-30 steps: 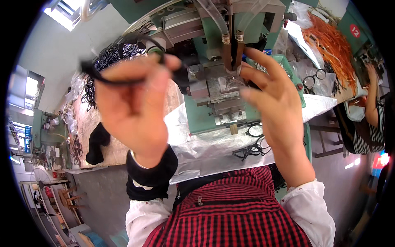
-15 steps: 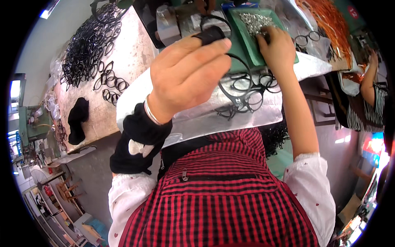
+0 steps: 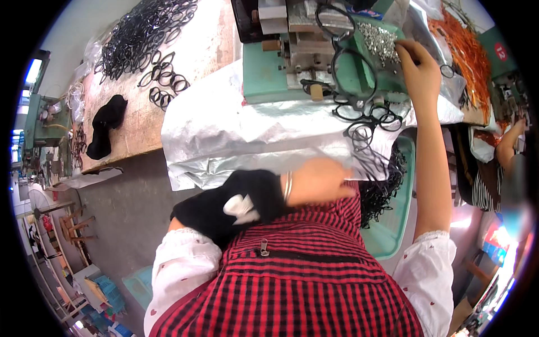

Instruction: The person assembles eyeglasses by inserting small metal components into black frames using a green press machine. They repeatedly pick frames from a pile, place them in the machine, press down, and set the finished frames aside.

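Observation:
My left hand (image 3: 320,182) is low in front of my checked apron, by the front edge of a silvery sheet (image 3: 224,126). Motion smears its fingers, so I cannot make out anything in them. My right hand (image 3: 420,70) reaches over a green tray (image 3: 368,73) of small shiny metal pieces (image 3: 379,42). Its thumb and forefinger are drawn together at the pieces; what they pinch is too small to name. Left of the tray, a black eyeglass frame (image 3: 335,73) stands against a metal fixture (image 3: 309,56). More black eyeglass frames (image 3: 362,132) lie overlapping on the sheet below.
A large heap of black eyeglass frames (image 3: 135,39) covers the far left table, with a black cloth sleeve (image 3: 106,126) nearer. A pale green bin (image 3: 401,208) holding dark frames stands below the bench's right side. Orange strips (image 3: 466,62) hang at the right; another person's arm (image 3: 510,140) shows beyond.
My left hand has dropped from in front of the fixture toward my apron, uncovering the fixture. My right hand stays at the metal pieces. The whole view has shifted.

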Demonstrator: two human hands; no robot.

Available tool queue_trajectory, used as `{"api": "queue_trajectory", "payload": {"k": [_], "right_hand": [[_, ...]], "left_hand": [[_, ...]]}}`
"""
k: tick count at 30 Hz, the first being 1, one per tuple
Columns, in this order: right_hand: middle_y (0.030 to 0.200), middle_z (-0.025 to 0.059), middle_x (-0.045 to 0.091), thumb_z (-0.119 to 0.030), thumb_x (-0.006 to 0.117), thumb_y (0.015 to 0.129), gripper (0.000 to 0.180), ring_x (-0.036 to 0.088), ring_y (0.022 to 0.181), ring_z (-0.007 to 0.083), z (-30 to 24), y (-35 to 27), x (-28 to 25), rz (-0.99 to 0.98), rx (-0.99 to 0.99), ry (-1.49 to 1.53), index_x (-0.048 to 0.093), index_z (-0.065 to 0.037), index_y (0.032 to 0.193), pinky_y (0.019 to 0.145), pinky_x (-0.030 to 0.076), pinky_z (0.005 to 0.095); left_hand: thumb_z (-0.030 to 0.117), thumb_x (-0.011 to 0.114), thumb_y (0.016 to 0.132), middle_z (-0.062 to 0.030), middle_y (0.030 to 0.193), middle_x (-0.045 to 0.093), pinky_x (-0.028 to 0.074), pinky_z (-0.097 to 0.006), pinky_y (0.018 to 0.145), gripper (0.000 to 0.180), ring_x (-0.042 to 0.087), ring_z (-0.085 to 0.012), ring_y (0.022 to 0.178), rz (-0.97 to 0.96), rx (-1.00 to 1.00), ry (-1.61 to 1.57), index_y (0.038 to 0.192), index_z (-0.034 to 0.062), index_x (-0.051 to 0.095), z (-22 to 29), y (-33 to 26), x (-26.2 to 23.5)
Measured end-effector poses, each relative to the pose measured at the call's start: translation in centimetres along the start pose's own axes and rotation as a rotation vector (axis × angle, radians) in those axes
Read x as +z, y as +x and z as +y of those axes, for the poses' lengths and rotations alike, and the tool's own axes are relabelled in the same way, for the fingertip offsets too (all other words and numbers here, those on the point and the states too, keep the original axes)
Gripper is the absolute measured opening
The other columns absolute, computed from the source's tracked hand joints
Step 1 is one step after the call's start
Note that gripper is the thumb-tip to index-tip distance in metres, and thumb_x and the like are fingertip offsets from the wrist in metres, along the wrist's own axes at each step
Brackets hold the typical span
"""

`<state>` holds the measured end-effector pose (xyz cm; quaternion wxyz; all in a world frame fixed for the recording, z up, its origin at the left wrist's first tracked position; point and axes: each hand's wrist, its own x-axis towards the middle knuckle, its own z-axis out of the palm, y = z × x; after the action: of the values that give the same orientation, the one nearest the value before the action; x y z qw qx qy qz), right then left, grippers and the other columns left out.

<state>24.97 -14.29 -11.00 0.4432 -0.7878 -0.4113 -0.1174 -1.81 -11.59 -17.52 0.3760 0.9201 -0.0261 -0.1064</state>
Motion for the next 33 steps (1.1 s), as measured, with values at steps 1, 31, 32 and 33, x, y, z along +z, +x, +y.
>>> {"api": "queue_trajectory", "payload": {"k": [1, 31, 32, 33], "right_hand": [[0.083, 0.0059, 0.072, -0.022, 0.068, 0.088, 0.019, 0.066, 0.078, 0.0144, 0.1, 0.0, -0.4, -0.012, 0.036, 0.045, 0.073, -0.009, 0.100, 0.072, 0.050, 0.0283], [0.085, 0.0013, 0.062, 0.005, 0.071, 0.077, 0.034, 0.059, 0.085, 0.0087, -13.4, 3.0, 3.8, -0.083, 0.153, 0.820, 0.058, -0.001, 0.109, 0.078, 0.045, 0.0228], [0.084, 0.0008, 0.062, 0.004, 0.071, 0.078, 0.036, 0.058, 0.084, 0.0081, -13.7, 2.7, 3.8, -0.086, 0.204, 0.847, 0.058, -0.001, 0.111, 0.079, 0.045, 0.0222], [0.083, 0.0003, 0.062, 0.004, 0.070, 0.078, 0.037, 0.058, 0.084, 0.0075, -13.7, 2.1, 3.4, -0.088, 0.272, 0.866, 0.057, -0.001, 0.112, 0.079, 0.044, 0.0216]], "left_hand": [[0.039, 0.064, 0.088, -0.0179, 0.076, 0.066, 0.051, -0.050, 0.066, 0.048, 0.065, -0.0394, 0.075, 0.106, 0.052, 0.064, 0.120, 0.0045, 0.058, 1.3, -1.2, -1.1], [0.003, 0.068, 0.076, -0.0136, 0.092, 0.061, 0.049, -0.042, 0.077, 0.009, 0.061, -0.0345, 0.091, 0.823, -0.674, 0.627, 0.083, 0.0055, 0.072, -21.0, -19.3, -20.4], [0.003, 0.068, 0.075, -0.0137, 0.095, 0.061, 0.049, -0.042, 0.078, 0.008, 0.061, -0.0347, 0.091, 0.896, -0.598, 0.689, 0.083, 0.0051, 0.071, -21.0, -18.6, -20.9], [0.004, 0.069, 0.075, -0.0138, 0.097, 0.062, 0.050, -0.041, 0.078, 0.008, 0.061, -0.0350, 0.091, 0.955, -0.517, 0.739, 0.083, 0.0048, 0.071, -20.2, -17.7, -21.1]]}}
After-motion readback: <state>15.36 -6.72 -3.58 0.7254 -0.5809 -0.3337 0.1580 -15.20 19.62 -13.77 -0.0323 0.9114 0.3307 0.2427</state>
